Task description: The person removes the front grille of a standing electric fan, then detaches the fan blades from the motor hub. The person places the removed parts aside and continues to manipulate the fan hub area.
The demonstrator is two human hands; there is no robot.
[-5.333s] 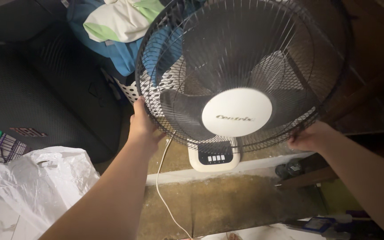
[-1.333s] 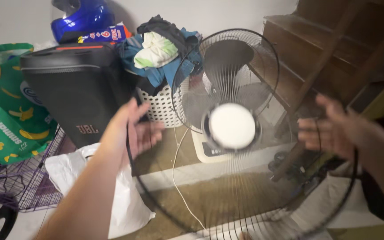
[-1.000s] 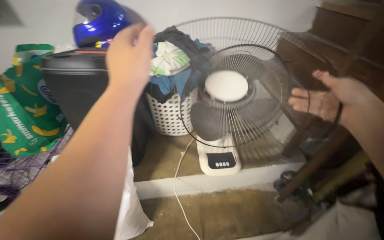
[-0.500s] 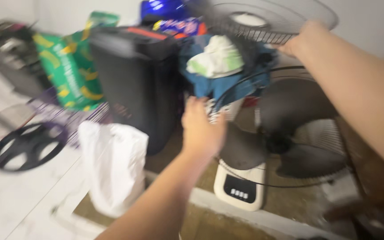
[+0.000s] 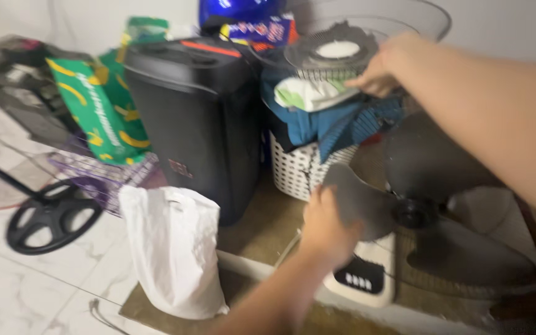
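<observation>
Grille (image 5: 342, 46), one, round, of wire with a white disc at its middle, lies flat on top of the clothes (image 5: 324, 111) heaped in the white hamper (image 5: 302, 170). The right hand (image 5: 376, 71) has its fingers curled on the grille's near rim. The left hand (image 5: 327, 226) is blurred; it lies against one dark blade (image 5: 358, 201) of the fan (image 5: 429, 217), and whether it grips the blade I cannot tell. Three blades show bare on the fan, right of the hamper, and the fan's white base (image 5: 367, 279) carries a dark panel of buttons. Left of the hamper stands one tall black speaker (image 5: 196, 124). Behind the hamper sits one blue helmet (image 5: 237, 9). Further left of the hamper are one green bag (image 5: 103, 105) with yellow bananas printed on it, one purple wire basket (image 5: 103, 177), one white plastic bag (image 5: 172, 248) and one black round stand (image 5: 51, 217). Brown matting lies under the hamper; the floor (image 5: 20, 285) left of it is pale marbled tile, with a light wall behind.
</observation>
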